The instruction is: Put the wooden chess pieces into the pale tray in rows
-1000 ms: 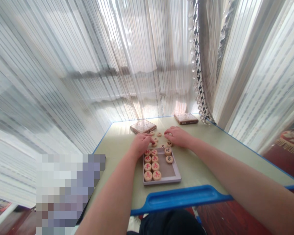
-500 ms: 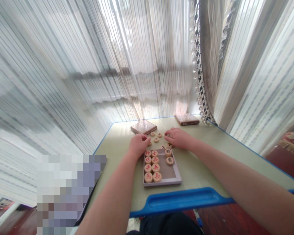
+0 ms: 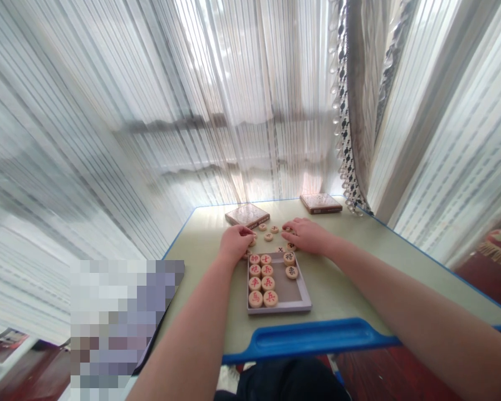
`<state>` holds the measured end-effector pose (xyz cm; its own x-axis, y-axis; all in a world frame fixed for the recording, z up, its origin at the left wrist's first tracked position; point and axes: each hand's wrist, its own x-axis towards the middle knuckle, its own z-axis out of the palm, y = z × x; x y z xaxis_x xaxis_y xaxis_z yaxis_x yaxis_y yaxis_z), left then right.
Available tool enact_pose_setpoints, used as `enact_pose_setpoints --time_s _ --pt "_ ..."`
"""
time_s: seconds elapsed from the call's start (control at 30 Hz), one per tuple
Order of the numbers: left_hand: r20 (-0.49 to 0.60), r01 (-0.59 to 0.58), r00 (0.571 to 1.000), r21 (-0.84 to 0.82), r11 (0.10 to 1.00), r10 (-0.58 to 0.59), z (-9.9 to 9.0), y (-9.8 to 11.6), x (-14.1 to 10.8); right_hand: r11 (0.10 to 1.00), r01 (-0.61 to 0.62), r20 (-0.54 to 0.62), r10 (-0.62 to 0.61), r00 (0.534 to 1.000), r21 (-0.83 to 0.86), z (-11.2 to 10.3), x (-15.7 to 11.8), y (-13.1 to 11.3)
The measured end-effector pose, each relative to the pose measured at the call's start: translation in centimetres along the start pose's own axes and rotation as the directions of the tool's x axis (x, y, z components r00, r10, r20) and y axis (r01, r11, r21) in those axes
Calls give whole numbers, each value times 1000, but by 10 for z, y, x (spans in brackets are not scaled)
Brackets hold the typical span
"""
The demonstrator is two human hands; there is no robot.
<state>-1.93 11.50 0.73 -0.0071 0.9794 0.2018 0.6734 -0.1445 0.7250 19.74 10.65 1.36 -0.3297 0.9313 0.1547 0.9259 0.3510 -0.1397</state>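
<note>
The fingers of my left hand (image 3: 235,244) are pinched at a wooden Chinese chess piece (image 3: 253,241), just beyond the box's far left corner. My right hand (image 3: 307,236) curls its fingers round another piece on the table, mostly hidden by them. Between my hands lie several loose pieces (image 3: 268,237). Nearer me is the shallow open box (image 3: 304,296). Two columns of red-marked pieces (image 3: 255,284) fill its left side. A black-marked piece (image 3: 291,272) and one more (image 3: 289,258) sit at its upper right.
A flat patterned box (image 3: 247,214) lies beyond my left hand, and a second one (image 3: 321,203) is at the table's far edge. The pale table (image 3: 350,278) has a blue rim with a moulded trough (image 3: 313,335) in front. Sheer curtains (image 3: 250,111) hang behind it.
The view has shifted slightly. My hands stay over the same spots beyond the box, with small finger movements. The pieces inside the box are unchanged.
</note>
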Motion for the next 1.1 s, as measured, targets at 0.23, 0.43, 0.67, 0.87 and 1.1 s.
enact_pose_setpoints --time_s 0.23,0.43,0.67,0.87,1.1 --pt "6 -18 1000 37 999 18 1 3 -4 999 -4 -17 5 1000 38 1 1 0" --pt "0 4 1000 166 986 -4 -6 6 -8 998 -36 -26 37 999 44 0 -1 -2" --pt "-49 -18 998 369 929 39 -10 10 -11 993 -58 -37 62 997 104 0 -1 -1" --pt "-115 46 993 453 891 7 -14 11 -14 992 -66 -24 69 997 108 0 -2 -1" --pt "-134 112 989 461 881 -56 -16 11 -16 993 -63 -22 65 998 99 2 -1 -1"
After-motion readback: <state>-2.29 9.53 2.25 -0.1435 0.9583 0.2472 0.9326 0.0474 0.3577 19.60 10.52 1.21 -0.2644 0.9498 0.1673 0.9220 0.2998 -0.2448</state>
